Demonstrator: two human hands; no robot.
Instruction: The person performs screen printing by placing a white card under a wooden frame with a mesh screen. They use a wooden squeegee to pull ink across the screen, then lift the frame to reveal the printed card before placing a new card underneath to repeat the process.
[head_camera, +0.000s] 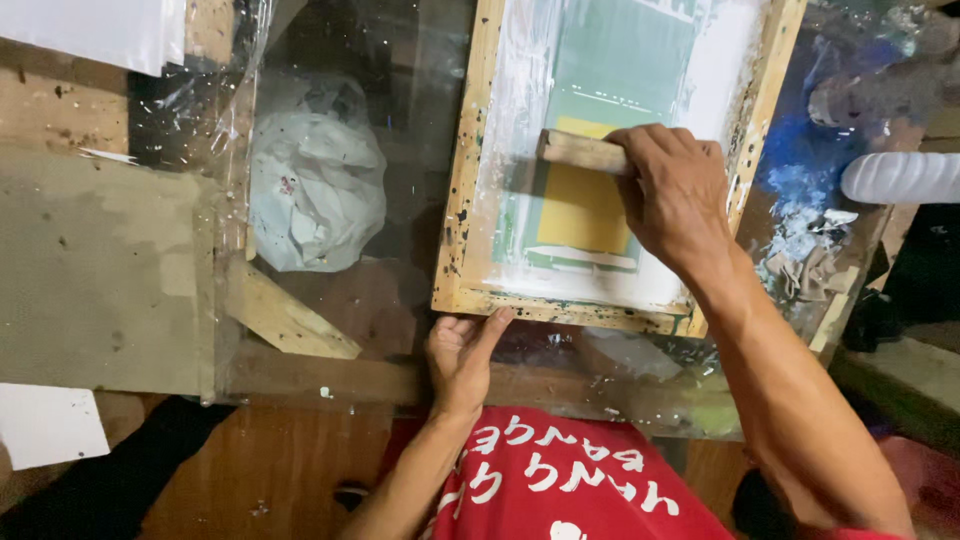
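Right hand (675, 195) closed around a wooden squeegee (582, 151), which rests on the mesh of a wooden-framed printing screen (460, 200) at 12 o'clock on the glass-topped bench (400, 120). Left hand (462, 355) open, fingers pressing the frame's near rail at 6 o'clock. Frame looks stiff and light; mesh looks taut, ink-slick, likely easy to puncture. Best held by the rails. Squeegee blade hidden; screen's far end cut off. Crumpled white bag (315, 180) at 10 o'clock.
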